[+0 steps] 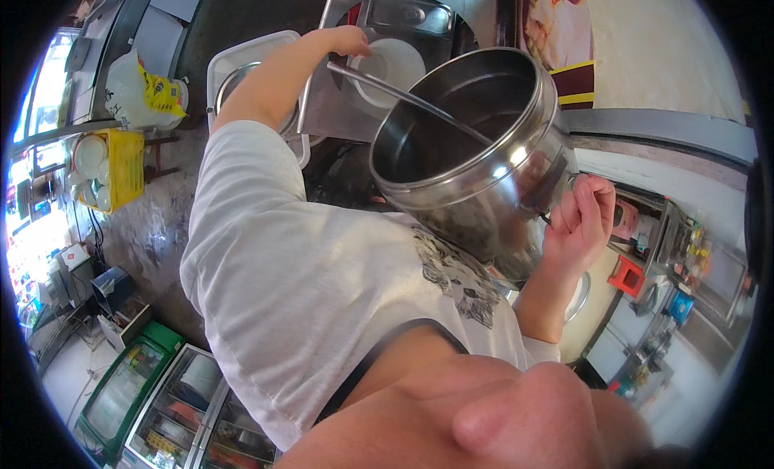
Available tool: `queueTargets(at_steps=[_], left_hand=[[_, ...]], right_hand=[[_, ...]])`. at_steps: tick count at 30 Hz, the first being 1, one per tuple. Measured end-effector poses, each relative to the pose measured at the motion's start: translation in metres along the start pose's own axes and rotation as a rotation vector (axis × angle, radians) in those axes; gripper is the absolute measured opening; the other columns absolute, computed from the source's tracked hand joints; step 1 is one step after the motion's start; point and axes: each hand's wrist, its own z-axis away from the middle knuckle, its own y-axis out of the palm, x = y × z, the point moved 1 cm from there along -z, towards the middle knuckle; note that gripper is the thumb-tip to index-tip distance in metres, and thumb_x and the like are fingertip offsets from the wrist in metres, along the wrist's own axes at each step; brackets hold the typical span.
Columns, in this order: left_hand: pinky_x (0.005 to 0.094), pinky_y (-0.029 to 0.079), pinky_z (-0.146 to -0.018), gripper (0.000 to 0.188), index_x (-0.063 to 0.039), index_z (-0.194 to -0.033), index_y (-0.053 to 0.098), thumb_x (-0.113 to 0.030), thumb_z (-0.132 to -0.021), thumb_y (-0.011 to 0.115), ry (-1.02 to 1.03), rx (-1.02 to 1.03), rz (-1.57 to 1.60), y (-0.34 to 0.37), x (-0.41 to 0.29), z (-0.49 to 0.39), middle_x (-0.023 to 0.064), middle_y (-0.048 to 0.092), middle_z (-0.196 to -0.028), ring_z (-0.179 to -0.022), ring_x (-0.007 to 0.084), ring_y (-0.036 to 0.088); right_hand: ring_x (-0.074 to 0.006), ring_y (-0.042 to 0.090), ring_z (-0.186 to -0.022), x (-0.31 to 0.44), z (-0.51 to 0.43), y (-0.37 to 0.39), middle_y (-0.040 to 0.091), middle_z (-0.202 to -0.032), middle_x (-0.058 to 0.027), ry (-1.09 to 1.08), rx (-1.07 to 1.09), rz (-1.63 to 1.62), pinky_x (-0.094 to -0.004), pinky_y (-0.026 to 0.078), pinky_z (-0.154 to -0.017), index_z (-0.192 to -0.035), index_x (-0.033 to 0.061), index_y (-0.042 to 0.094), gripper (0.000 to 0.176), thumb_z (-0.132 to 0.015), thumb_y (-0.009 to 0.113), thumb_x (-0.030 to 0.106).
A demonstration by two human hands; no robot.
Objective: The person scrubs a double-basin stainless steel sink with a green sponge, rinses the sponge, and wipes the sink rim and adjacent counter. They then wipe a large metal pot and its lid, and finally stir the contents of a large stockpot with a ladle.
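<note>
A large stainless steel pot (471, 209) is tilted against the front of my shirt, its dark mouth towards the counter. My right hand (577, 218) grips the side handle (546, 217) of this pot. A metal rod (411, 97) lies slantwise across the mouth; whether it belongs to a ladle I cannot tell. Beyond the pot, my left hand (351, 42) has its fingers curled at the rim of a white plastic tub (396, 67). The tub stands at a round opening in a steel counter (338, 115). What lies in the pot is hidden.
A white plastic basket (217, 64) with a metal basin is under my left forearm. On the left are a bulging plastic bag (124, 91) and a yellow crate (126, 173) of dishes. A glass-topped display freezer (175, 402) stands lower left. A red stool (626, 277) is far right.
</note>
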Motion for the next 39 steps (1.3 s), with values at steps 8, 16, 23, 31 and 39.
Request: queueTargets(at_steps=[8,16,23,31,39], left_hand=[[0.0404,0.052,-0.074,0.036,-0.003,-0.088,0.074,-0.035,-0.074,0.066,0.088,0.045,-0.088,0.045,-0.008,-0.017,0.0149,0.072,-0.086,-0.082,0.0289,0.068],[0.0461,0.052,-0.084,0.037,-0.002,-0.088,0.075,-0.033,-0.073,0.064,0.15,-0.049,-0.194,0.049,-0.028,-0.019,0.0211,0.071,-0.094,-0.09,0.0379,0.067],[0.046,0.053,-0.083,0.035,-0.002,-0.091,0.075,-0.03,-0.074,0.062,0.146,-0.163,-0.16,0.062,-0.02,-0.034,0.0206,0.071,-0.093,-0.092,0.0376,0.067],[0.047,0.051,-0.084,0.035,-0.004,-0.095,0.075,-0.032,-0.076,0.063,0.099,-0.255,-0.076,0.071,-0.011,-0.038,0.0205,0.071,-0.094,-0.093,0.0389,0.067],[0.0455,0.052,-0.084,0.035,-0.004,-0.093,0.075,-0.032,-0.074,0.064,-0.01,-0.296,0.068,0.08,-0.022,-0.024,0.0199,0.071,-0.093,-0.093,0.0377,0.067]], right_hand=[[-0.0021,0.028,-0.046,-0.007,-0.006,0.022,0.045,-0.069,0.0031,-0.006,0.02,0.029,-0.021,0.018,-0.039,-0.097,0.0049,0.056,0.007,-0.095,0.055,-0.001],[-0.0032,0.03,-0.048,-0.017,-0.02,0.033,0.049,-0.072,0.0006,-0.012,0.09,-0.072,-0.0213,0.021,-0.039,-0.099,0.0044,0.056,0.009,-0.096,0.052,-0.003],[-0.004,0.031,-0.049,-0.024,-0.028,0.044,0.044,-0.071,0.0015,0.012,0.099,0.036,-0.0214,0.023,-0.04,-0.1,0.0046,0.054,0.009,-0.097,0.05,-0.003],[-0.0044,0.031,-0.049,-0.022,-0.033,0.053,0.04,-0.069,0.0024,0.039,0.085,0.115,-0.0214,0.024,-0.041,-0.103,0.0057,0.054,0.009,-0.098,0.049,-0.001],[-0.0039,0.033,-0.051,-0.024,-0.044,0.049,0.047,-0.075,0.0002,0.055,0.127,0.136,-0.0201,0.025,-0.041,-0.107,0.0043,0.054,0.011,-0.098,0.05,0.001]])
